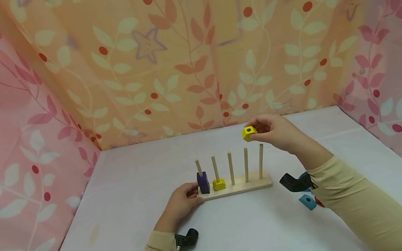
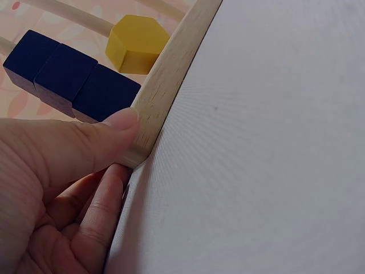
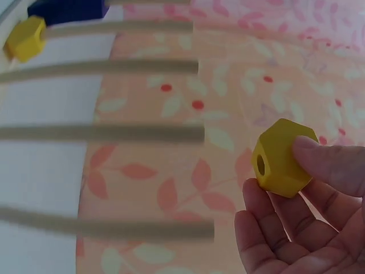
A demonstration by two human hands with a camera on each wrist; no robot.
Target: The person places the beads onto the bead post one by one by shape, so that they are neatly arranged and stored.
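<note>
A wooden peg board [image 1: 249, 186] with several upright pegs stands on the white tabletop. On its leftmost peg sit stacked dark blue blocks [image 2: 67, 74]; the second peg carries one yellow hexagonal block [image 1: 219, 184] at its foot. My left hand [image 1: 182, 203] grips the board's left end, thumb on top and fingers at the side and below. Up above the pegs at the right, my right hand [image 1: 278, 133] pinches another yellow hexagonal block [image 3: 287, 158] between thumb and fingers. That block's hole shows in the right wrist view, apart from the peg tips.
A light blue block [image 1: 307, 202] and part of a red block [image 1: 319, 202] lie right of the board, partly hidden by the right sleeve and its black wrist camera [image 1: 295, 182]. Patterned cloth [image 1: 191, 57] hangs behind and at both sides of the table.
</note>
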